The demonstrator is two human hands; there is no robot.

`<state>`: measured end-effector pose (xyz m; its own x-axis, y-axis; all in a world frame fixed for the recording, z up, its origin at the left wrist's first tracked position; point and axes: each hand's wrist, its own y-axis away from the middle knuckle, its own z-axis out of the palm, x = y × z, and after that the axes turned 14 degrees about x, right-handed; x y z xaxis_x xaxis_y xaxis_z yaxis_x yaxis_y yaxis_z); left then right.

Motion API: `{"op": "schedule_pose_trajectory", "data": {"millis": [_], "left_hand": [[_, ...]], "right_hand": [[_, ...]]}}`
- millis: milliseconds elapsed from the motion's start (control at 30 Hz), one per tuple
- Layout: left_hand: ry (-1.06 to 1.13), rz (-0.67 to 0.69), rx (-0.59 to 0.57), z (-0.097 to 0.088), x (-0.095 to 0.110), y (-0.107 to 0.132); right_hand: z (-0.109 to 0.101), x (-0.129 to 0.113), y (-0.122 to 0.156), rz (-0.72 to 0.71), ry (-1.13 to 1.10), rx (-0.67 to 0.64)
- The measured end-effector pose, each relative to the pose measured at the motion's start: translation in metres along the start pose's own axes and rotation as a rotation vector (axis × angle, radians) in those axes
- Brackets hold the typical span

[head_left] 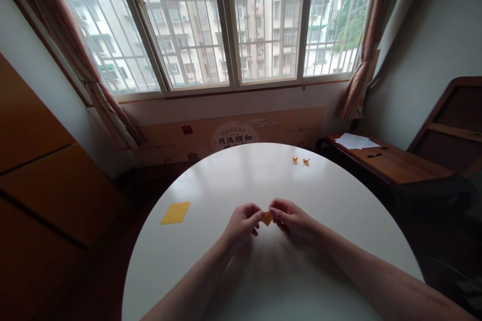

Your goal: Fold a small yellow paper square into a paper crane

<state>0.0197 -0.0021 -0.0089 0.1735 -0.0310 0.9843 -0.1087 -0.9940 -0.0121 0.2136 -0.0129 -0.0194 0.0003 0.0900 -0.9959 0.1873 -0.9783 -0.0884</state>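
Head: I have the left hand (243,225) and the right hand (290,215) each in a narrow pinch, both holding the same small folded paper (267,218). Fine crease lines too small to read.

Step, my judgement: shaping a fold. To do it well I would match the two pinches, line up the edges before pressing, then crease lightly from the middle outward. Uneven pull would probably skew the point or tear the thin paper, so I would load both sides equally.

Position: the paper sits between the hands, touching the thumb and finger of each, its free tip pointing toward the wearer. It is over the desk (211,180); whether it touches the top, I cannot tell. Well apart to the left lies a yellow sheet (175,212); near the far rim, right, two folded figures (306,162).
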Motion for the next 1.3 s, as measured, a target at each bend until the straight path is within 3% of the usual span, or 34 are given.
{"op": "schedule_pose_trajectory", "data": {"millis": [367, 667, 1100, 1300], "left_hand": [[0.025, -0.016, 0.008, -0.0016, 0.0033, 0.0001], [-0.051, 0.133, 0.033, -0.0023, 0.0059, 0.0007], [0.007, 0.071, 0.037, 0.0008, 0.0036, 0.0025], [0.002, 0.139, 0.115, 0.0022, -0.0021, 0.0005]], "right_hand": [[0.0004, -0.0030, 0.0025, 0.034, 0.018, 0.003], [0.0017, -0.0050, 0.0042, 0.066, 0.030, 0.032], [0.0043, -0.0026, 0.0053, -0.017, 0.063, 0.015], [0.0044, -0.0044, 0.0059, -0.034, 0.075, 0.012]]}}
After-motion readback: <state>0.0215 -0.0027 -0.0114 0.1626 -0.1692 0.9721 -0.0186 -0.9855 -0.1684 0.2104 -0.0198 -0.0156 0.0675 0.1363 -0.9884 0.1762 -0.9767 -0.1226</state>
